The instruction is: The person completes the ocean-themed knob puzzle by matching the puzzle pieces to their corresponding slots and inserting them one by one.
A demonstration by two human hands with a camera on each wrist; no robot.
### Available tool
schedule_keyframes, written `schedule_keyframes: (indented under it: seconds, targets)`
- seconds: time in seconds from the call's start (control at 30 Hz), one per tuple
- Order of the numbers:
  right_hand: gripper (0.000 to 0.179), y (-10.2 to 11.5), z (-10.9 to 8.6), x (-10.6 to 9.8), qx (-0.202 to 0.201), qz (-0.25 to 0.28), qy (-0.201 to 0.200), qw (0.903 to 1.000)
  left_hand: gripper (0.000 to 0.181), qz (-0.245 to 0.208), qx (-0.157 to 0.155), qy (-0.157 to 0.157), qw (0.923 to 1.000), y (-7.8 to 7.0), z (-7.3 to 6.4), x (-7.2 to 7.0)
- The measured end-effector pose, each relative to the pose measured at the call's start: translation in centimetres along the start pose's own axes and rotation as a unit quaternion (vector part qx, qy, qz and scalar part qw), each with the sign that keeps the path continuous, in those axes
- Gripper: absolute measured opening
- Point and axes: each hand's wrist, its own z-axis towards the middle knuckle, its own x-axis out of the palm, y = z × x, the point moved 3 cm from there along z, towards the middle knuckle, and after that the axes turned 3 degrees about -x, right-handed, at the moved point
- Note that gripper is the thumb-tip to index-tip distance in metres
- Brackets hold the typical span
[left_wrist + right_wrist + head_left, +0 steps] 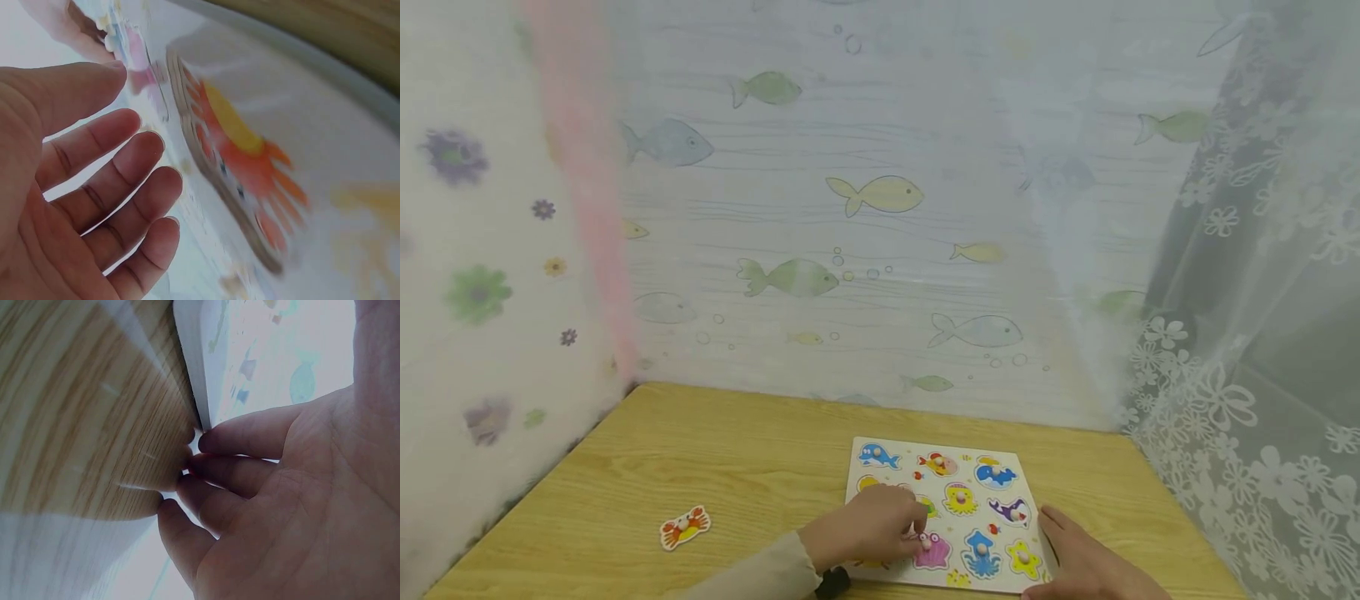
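Note:
A wooden peg puzzle board (951, 575) with sea-animal pieces lies on the table. Over its front left part is my left hand (880, 525), thumb and fingers apart with nothing between them. Its thumb tip is close to the pink piece (931, 552), which has a round knob. Under this hand, a crab-shaped recess (240, 140) with a printed crab shows in the left wrist view. My right hand (1093, 562) rests at the board's right edge, its fingers (250, 434) nearly straight, fingertips at the edge and tabletop. Left of the board lies a loose crab piece (685, 527).
The wood-grain table (760, 450) reaches back to a curtain (880, 275) printed with fish. Sheer white fabric with flowers (1262, 467) hangs at the right, and flower-patterned cloth (490, 350) at the left. A blue squid piece (982, 554) and a yellow star piece (1024, 560) sit on the board.

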Motion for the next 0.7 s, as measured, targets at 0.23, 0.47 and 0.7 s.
schedule_keyframes:
  seconds: [0.23,0.47,0.7]
  targets:
    - [0.106,0.0,0.0,0.0,-0.006,-0.01,-0.001,0.9999,0.008,-0.005,-0.012,-0.01,0.9999,1.6,-2.6,-1.1]
    - [0.108,0.1,-0.1,0.1,-0.004,-0.014,-0.005,0.9999,0.01,-0.002,-0.027,-0.028,0.9992,3.4,-5.6,-1.8]
    - [0.108,0.1,-0.1,0.0,0.003,-0.017,-0.001,0.9999,0.012,0.005,-0.044,-0.052,0.9976,5.6,-8.8,-2.8]
